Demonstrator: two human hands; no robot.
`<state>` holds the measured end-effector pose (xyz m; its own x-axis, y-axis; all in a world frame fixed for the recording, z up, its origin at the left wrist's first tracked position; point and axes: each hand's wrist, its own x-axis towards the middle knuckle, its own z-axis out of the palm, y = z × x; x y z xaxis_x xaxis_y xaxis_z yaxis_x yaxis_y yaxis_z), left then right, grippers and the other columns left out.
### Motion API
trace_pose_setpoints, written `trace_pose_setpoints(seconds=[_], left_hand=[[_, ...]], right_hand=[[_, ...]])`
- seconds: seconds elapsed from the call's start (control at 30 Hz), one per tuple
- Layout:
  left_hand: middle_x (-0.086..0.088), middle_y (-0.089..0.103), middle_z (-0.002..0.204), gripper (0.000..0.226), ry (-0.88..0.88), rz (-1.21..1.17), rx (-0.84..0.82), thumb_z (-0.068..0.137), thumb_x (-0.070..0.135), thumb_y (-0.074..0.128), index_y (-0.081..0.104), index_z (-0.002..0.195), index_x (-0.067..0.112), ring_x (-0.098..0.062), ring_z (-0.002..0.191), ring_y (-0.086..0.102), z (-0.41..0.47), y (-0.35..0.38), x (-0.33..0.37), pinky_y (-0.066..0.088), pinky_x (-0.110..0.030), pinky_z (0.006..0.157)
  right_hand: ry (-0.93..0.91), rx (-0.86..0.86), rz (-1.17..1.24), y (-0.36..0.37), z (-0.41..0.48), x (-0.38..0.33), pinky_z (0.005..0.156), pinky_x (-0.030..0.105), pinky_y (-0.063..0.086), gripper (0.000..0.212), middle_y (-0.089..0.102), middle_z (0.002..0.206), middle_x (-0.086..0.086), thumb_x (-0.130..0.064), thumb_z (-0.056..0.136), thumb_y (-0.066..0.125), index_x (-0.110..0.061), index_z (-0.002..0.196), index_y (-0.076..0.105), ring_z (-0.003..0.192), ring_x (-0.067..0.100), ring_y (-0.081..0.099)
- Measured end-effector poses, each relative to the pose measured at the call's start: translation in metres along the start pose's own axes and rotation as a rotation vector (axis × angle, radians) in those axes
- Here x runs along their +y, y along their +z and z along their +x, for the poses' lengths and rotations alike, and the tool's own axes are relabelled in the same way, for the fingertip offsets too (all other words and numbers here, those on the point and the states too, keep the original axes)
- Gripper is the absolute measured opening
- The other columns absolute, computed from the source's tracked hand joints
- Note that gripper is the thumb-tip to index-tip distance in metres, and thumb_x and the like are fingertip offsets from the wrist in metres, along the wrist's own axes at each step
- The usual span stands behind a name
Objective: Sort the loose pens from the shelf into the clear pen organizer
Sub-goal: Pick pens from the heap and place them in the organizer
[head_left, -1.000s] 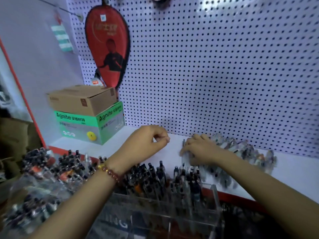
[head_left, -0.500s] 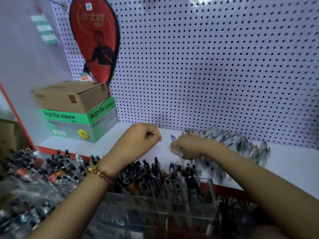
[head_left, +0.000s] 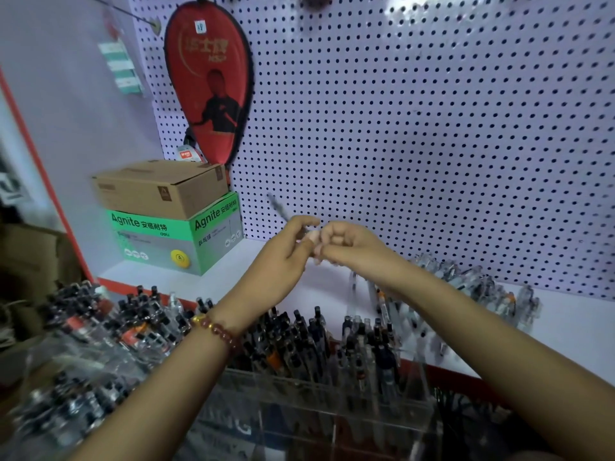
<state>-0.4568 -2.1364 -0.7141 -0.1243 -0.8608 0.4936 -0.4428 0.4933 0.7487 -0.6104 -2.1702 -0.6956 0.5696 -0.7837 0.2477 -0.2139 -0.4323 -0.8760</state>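
Hands meeting mid-frame, left hand (head_left: 286, 252) pinching a blurred pen (head_left: 278, 207) angled upper left, right hand (head_left: 347, 244) curled, grip unclear, loose pens (head_left: 472, 287) on shelf (head_left: 233, 277) at right, clear pen organizer (head_left: 332, 414) lower centre

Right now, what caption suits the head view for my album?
Left hand, holding a pen, meets right hand over the shelf; loose pens nearby, clear pen organizer in front.

White pegboard (head_left: 432, 144) is filling the back wall, light glaring off its top right. Red paddle case (head_left: 208, 84) is hanging on it at left. Brown carton (head_left: 159, 189) is sitting on a green Agnite box (head_left: 173, 242), both resting in the corner on the white, red-edged shelf (head_left: 572, 327). Plain side wall (head_left: 66, 128) is carrying a green-striped packet (head_left: 121, 69).
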Motion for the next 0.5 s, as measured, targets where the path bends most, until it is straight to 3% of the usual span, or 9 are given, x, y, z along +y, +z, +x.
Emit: trace_pose_setpoints(seconds=[0.07, 0.13, 0.2, 0.3, 0.4, 0.5], left_hand=[[0.007, 0.061, 0.077, 0.02, 0.045, -0.011, 0.032, 0.101, 0.014, 0.041, 0.056, 0.099, 0.028, -0.011, 0.067, 0.06, 0.0, -0.001, 0.0, 0.05, -0.025, 0.065], [0.006, 0.061, 0.076, 0.023, 0.047, 0.036, 0.071, 0.099, 0.007, 0.043, 0.058, 0.091, 0.023, -0.012, 0.07, 0.061, 0.0, -0.002, -0.003, 0.051, -0.025, 0.066], [0.004, 0.06, 0.085, 0.03, 0.003, 0.048, 0.109, 0.098, 0.0, 0.041, 0.055, 0.086, 0.024, -0.01, 0.075, 0.065, 0.001, -0.002, -0.004, 0.051, -0.023, 0.066], [0.007, 0.058, 0.088, 0.028, -0.02, 0.039, 0.112, 0.1, 0.003, 0.038, 0.054, 0.089, 0.023, -0.008, 0.062, 0.064, -0.001, -0.001, -0.002, 0.048, -0.019, 0.057], [0.011, 0.058, 0.088, 0.02, 0.006, 0.111, 0.077, 0.101, 0.007, 0.039, 0.055, 0.097, 0.017, -0.009, 0.057, 0.06, -0.001, -0.001, -0.002, 0.044, -0.024, 0.054], [0.012, 0.058, 0.087, 0.019, 0.01, 0.14, 0.063, 0.101, 0.008, 0.039, 0.056, 0.099, 0.017, -0.008, 0.056, 0.058, -0.001, 0.0, -0.003, 0.039, -0.022, 0.055]], right_hand=[[0.007, -0.168, -0.012, 0.0, -0.002, 0.002, 0.082, 0.015, 0.049, 0.01, 0.07, 0.087, -0.003, -0.017, 0.095, 0.056, -0.015, 0.085, 0.057, 0.085, 0.003, 0.065], [0.026, -0.153, -0.127, -0.007, -0.001, 0.01, 0.078, 0.014, 0.048, 0.014, 0.072, 0.09, -0.005, -0.025, 0.098, 0.05, -0.018, 0.093, 0.061, 0.081, 0.0, 0.061], [0.045, -0.037, -0.445, -0.018, 0.002, 0.026, 0.071, 0.017, 0.045, 0.014, 0.071, 0.088, -0.002, -0.019, 0.099, 0.049, -0.018, 0.095, 0.062, 0.067, -0.004, 0.057], [0.175, -0.104, -1.035, -0.028, -0.004, 0.055, 0.087, 0.026, 0.037, 0.016, 0.064, 0.087, -0.011, -0.028, 0.097, 0.051, -0.025, 0.107, 0.063, 0.074, 0.002, 0.052], [0.234, -0.24, -1.094, -0.023, -0.009, 0.069, 0.102, 0.034, 0.022, 0.022, 0.053, 0.08, -0.013, -0.042, 0.097, 0.048, -0.031, 0.112, 0.06, 0.088, 0.012, 0.043], [0.22, -0.244, -1.071, -0.015, -0.006, 0.072, 0.099, 0.037, 0.02, 0.017, 0.052, 0.075, -0.012, -0.042, 0.097, 0.047, -0.03, 0.088, 0.053, 0.089, 0.017, 0.041]])
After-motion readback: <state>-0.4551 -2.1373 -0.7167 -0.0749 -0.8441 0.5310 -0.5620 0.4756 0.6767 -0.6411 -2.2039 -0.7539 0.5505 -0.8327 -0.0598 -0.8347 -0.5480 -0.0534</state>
